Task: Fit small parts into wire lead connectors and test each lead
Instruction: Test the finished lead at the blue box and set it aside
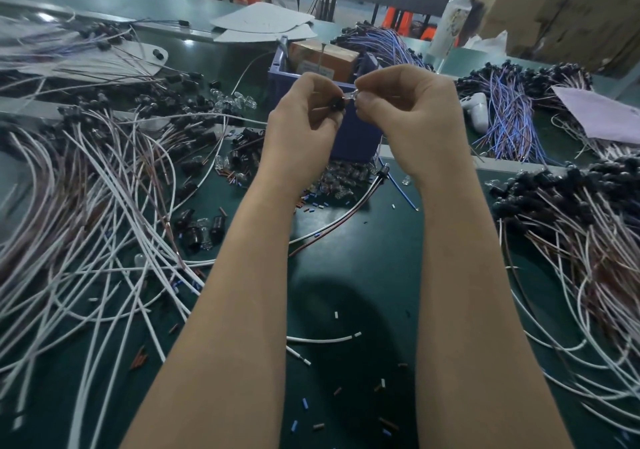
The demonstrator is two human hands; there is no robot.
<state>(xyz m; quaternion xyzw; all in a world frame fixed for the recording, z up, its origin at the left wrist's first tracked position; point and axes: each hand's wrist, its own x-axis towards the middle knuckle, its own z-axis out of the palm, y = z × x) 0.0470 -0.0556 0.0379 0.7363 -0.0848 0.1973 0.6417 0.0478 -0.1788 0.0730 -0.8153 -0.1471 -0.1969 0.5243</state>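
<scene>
— So what's she got there?

— Left hand (304, 119) is pinched shut on a black connector (335, 104), a stubby dark plastic barrel. Right hand (398, 109) is closed on a small clear bulb (350, 96), glassy, its end right at the connector's mouth. Both are held up above the blue bin (349, 136), toward the far middle of the surface (346, 275).

— Risky?

— I'd say so. Go in crooked and the bulb could jam, bend its tiny legs, or slip from the fingertips into that clutter. It's slick glass, after all.

— And around them?

— A heap of clear bulbs (341, 181) sits at the bin's near foot. Limp white and brown leads (104, 206) sprawl toward the left edge, another bundle (571, 233) toward the right, blue-wired ones (509, 116) behind.
</scene>
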